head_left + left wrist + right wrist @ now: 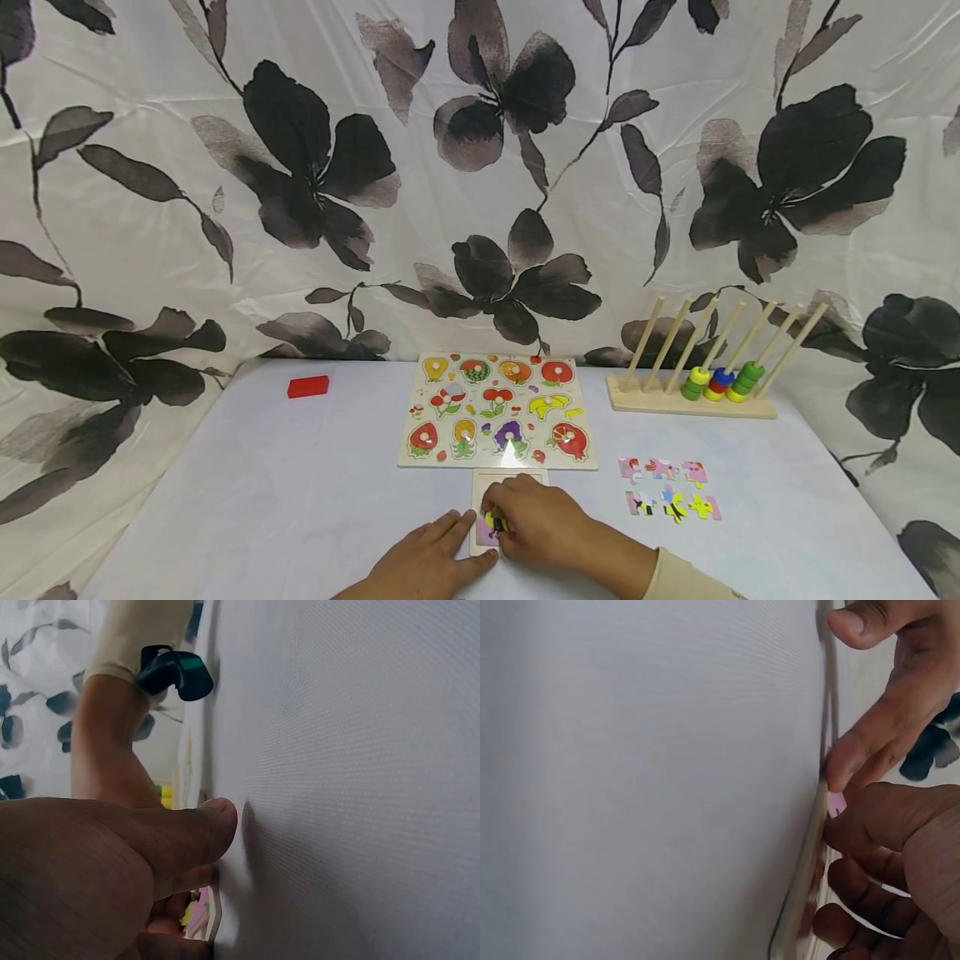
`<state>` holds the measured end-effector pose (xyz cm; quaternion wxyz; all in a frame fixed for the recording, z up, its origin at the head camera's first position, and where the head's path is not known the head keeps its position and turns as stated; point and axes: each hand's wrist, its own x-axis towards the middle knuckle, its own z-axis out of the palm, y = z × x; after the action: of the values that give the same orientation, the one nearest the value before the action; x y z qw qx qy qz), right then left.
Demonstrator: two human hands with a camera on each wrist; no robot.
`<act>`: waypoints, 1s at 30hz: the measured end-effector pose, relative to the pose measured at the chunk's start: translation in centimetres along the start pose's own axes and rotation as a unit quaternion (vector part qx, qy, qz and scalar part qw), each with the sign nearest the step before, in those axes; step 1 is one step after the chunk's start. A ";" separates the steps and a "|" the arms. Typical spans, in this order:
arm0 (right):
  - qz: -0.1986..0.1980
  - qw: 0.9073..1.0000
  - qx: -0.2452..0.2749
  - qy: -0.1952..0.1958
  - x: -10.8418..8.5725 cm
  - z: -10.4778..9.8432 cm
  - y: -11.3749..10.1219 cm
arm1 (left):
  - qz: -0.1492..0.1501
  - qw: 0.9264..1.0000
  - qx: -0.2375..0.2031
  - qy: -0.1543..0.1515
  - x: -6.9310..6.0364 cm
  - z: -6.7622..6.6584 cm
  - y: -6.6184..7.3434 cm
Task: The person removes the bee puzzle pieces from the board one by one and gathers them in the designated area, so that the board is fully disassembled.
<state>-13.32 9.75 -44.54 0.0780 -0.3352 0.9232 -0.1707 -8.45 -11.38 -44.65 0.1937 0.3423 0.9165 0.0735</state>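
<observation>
A small wooden puzzle tray (480,482) lies near the front of the table, with pink and yellow-black picture pieces inside. My right hand (543,521) is over it, thumb and curled fingers pinching a puzzle piece (495,522) at the tray's picture, though the fingers partly hide that piece. At the tray's left edge, my left hand (427,554) touches the frame with extended fingers. In the right wrist view, the right thumb (870,821) is low at the tray's rim, beside a bit of pink piece (837,803).
Loose jigsaw pieces (675,492) lie in two rows to the right. Behind the tray is a fruit peg puzzle board (408,450). A wooden bead rack (690,408) stands at the back right, and a red block (308,387) sits at the back left.
</observation>
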 end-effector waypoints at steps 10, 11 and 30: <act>-0.037 0.999 -0.021 0.006 -0.2 -0.2 0.2 | 0.005 1.000 0.008 0.002 -0.1 -0.1 -0.1; -0.038 0.999 -0.018 0.002 -0.2 -0.2 0.2 | 0.007 1.000 0.011 0.004 -0.1 -0.1 -0.1; -0.031 0.999 0.042 0.001 -0.4 -0.6 0.5 | 0.008 1.000 0.019 -0.004 -0.3 -0.6 0.0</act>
<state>-13.49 10.54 -44.18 0.0860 -0.3595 0.9046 -0.2123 -8.50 -11.57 -44.05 0.1898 0.3540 0.9141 0.0562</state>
